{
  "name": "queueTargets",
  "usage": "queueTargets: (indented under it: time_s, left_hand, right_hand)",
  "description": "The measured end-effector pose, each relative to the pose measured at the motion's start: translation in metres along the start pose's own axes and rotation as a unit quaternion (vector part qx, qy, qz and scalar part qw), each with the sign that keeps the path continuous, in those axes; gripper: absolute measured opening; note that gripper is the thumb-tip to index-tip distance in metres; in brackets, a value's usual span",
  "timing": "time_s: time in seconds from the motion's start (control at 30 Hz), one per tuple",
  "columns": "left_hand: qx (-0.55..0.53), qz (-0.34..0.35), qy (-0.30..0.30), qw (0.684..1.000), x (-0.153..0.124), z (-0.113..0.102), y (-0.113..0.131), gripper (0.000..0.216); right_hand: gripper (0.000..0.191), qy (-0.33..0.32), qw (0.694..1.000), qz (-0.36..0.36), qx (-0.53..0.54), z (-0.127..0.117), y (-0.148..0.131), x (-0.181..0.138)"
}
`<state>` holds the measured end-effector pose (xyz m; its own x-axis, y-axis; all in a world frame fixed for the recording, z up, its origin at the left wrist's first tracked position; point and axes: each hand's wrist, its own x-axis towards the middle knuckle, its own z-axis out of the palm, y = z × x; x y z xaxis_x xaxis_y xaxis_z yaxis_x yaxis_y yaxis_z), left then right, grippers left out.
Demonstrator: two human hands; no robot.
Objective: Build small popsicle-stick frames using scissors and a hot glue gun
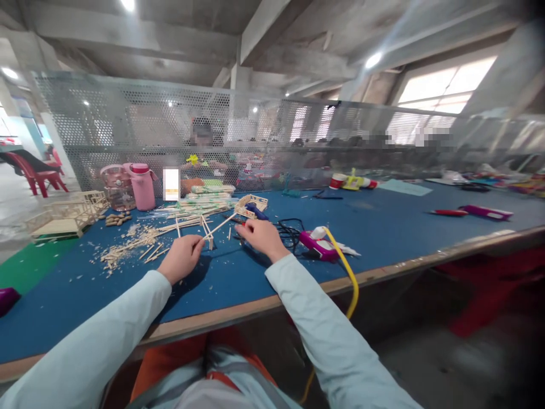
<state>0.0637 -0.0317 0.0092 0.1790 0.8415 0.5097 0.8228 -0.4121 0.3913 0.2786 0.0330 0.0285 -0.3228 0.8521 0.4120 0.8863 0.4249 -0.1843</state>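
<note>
My left hand [182,258] is closed, thumb and fingers pinching a small frame of thin wooden sticks [221,226]. One stick slants up from the fingertips toward the right. My right hand [264,237] is closed a short way to the right, its fingertips pressed together; what they hold, if anything, cannot be made out. Just behind it a blue glue gun [256,211] shows, partly covered by the hand. A small wooden stick tray [251,203] sits beyond the glue gun. Loose cut sticks [128,248] and shavings are scattered left of my left hand.
A purple power strip [318,246] with a yellow cord [351,278] lies to the right, beside black cables. Pink bottles [143,187] and stick-built pieces [59,218] stand at the left. A perforated metal screen [149,113] runs behind the blue table [383,221].
</note>
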Motion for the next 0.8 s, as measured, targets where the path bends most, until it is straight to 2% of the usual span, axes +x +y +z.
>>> queueTargets:
  time_s: [0.07,0.13,0.23,0.33,0.4,0.43,0.47,0.5,0.57,0.63,0.67,0.7,0.8]
  left_hand:
    - [-0.032,-0.019,0.039,0.999,-0.002,0.000,0.000,0.034]
    - [-0.066,-0.028,0.059,0.996,-0.003,-0.001,0.002,0.033]
    - [-0.121,-0.010,0.056,0.991,-0.006,-0.003,0.006,0.033]
    - [-0.174,0.019,0.021,0.984,-0.008,-0.003,0.013,0.034]
    - [-0.203,0.041,-0.009,0.978,-0.007,-0.001,0.020,0.034]
    - [-0.213,0.050,-0.021,0.976,-0.005,0.000,0.023,0.035]
    - [-0.221,0.056,-0.031,0.973,-0.003,0.001,0.027,0.035]
    - [-0.229,0.058,-0.039,0.971,0.000,0.003,0.031,0.035]
    - [-0.249,0.058,-0.061,0.965,0.006,0.006,0.037,0.035]
    - [-0.275,0.059,-0.086,0.956,0.011,0.007,0.040,0.035]
    - [-0.284,0.057,-0.095,0.952,0.012,0.007,0.041,0.035]
    - [-0.291,0.052,-0.098,0.950,0.013,0.006,0.042,0.035]
    - [-0.302,0.042,-0.081,0.949,0.009,0.002,0.044,0.033]
  right_hand:
    - [0.045,-0.124,0.990,0.031,-0.053,0.000,0.006,-0.004]
    - [0.037,-0.165,0.982,0.033,-0.085,0.004,0.006,-0.010]
    - [0.022,-0.147,0.981,0.045,-0.116,0.007,0.000,-0.021]
    - [0.020,-0.094,0.987,0.085,-0.094,0.000,-0.006,-0.029]
    - [0.018,-0.016,0.994,0.107,0.001,-0.009,-0.010,-0.033]
    - [0.017,0.022,0.990,0.110,0.085,-0.015,-0.012,-0.035]
    - [0.017,0.043,0.974,0.110,0.193,-0.021,-0.015,-0.036]
    - [0.017,0.043,0.942,0.107,0.314,-0.027,-0.018,-0.038]
    - [0.022,-0.013,0.841,0.097,0.532,-0.037,-0.025,-0.041]
    - [0.025,-0.078,0.742,0.088,0.660,-0.041,-0.033,-0.044]
    - [0.025,-0.093,0.710,0.081,0.694,-0.040,-0.036,-0.045]
    - [0.024,-0.088,0.689,0.078,0.716,-0.038,-0.040,-0.046]
    - [0.027,-0.010,0.654,0.069,0.753,-0.022,-0.047,-0.048]
